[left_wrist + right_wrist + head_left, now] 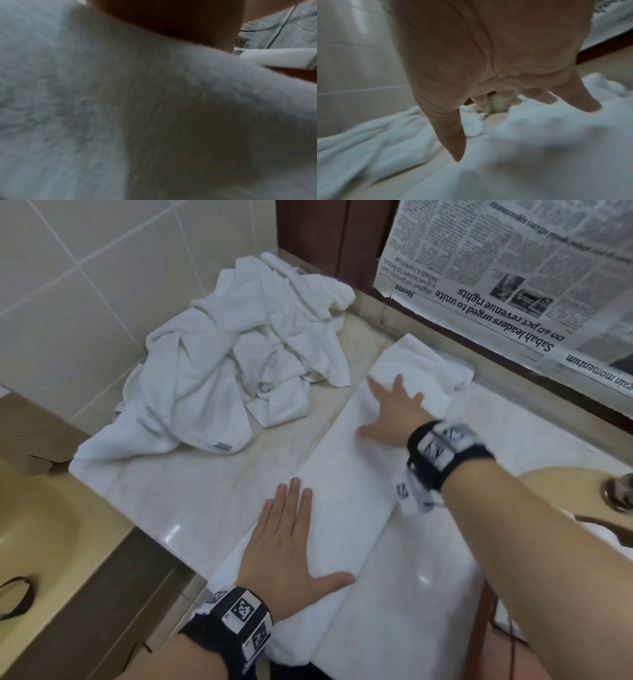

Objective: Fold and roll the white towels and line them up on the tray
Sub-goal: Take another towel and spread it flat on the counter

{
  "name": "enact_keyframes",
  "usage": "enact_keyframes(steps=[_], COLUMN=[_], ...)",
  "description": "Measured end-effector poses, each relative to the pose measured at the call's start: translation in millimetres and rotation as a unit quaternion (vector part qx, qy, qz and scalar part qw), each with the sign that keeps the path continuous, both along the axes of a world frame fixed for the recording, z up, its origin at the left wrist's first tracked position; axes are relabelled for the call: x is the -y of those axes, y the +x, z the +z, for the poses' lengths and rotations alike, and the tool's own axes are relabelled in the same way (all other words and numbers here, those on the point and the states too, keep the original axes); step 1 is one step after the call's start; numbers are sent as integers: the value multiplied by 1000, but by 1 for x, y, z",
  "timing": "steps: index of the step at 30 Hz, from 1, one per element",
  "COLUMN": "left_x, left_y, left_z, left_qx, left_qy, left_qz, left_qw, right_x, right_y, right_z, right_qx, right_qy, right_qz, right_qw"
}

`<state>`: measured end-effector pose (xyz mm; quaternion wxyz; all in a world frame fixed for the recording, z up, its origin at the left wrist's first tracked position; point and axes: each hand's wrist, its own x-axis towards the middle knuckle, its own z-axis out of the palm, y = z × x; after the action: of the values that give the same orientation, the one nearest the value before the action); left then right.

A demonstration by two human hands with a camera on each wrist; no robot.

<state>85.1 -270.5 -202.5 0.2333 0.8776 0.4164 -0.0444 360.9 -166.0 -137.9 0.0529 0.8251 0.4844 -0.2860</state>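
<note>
**Desk:** White terry cloth on a marble counter — what is in shot?

**Photographer:** One long folded towel (346, 491) lies stretched along the pale marble countertop (191, 491), running from the near edge, where its end hangs over, up toward the dark wood ledge at the back. Its far end is bunched and uneven.

**Desk:** And the hands?

**Photographer:** Both are laid flat on that towel. The left hand (291, 546) presses the near part, fingers straight and close together, thumb spread out to the side. The right hand (394, 412) sits further up, fingers splayed wide over the cloth near the rumpled end. Neither grasps anything; palms down, fingers extended. The right wrist view confirms it: the palm hovers close over white fabric with the fingertips (587, 106) touching down. The left wrist view is filled with blurred terry and shows little else.

**Desk:** Other towels?

**Photographer:** A crumpled heap of white towels (233, 357) sits in the back corner against the tiled wall (68, 285), just beside the folded one but apart from it.

**Desk:** Surroundings?

**Photographer:** A sheet of newspaper (513, 278) hangs upside down at upper right. A beige basin (34, 525) shows at lower left. Both wrists wear black bands with printed markers.
</note>
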Motion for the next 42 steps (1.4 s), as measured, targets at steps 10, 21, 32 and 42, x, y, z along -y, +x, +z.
enact_keyframes(steps=[10, 21, 32, 42], left_x=[-6, -30, -56, -61], left_y=[-41, -70, -139, -138], left_z=[6, 25, -18, -18], left_qx=[-19, 36, 228, 249], left_qy=[-19, -73, 106, 68], left_qz=[-62, -136, -366, -377], left_qw=[998, 987, 896, 889], right_x=[9, 123, 277, 278], right_y=[4, -122, -255, -245], right_z=[-5, 11, -71, -70], right_qx=[9, -89, 25, 35], right_qy=[-83, 127, 245, 324], right_qz=[35, -159, 59, 46], right_qw=[996, 975, 967, 944])
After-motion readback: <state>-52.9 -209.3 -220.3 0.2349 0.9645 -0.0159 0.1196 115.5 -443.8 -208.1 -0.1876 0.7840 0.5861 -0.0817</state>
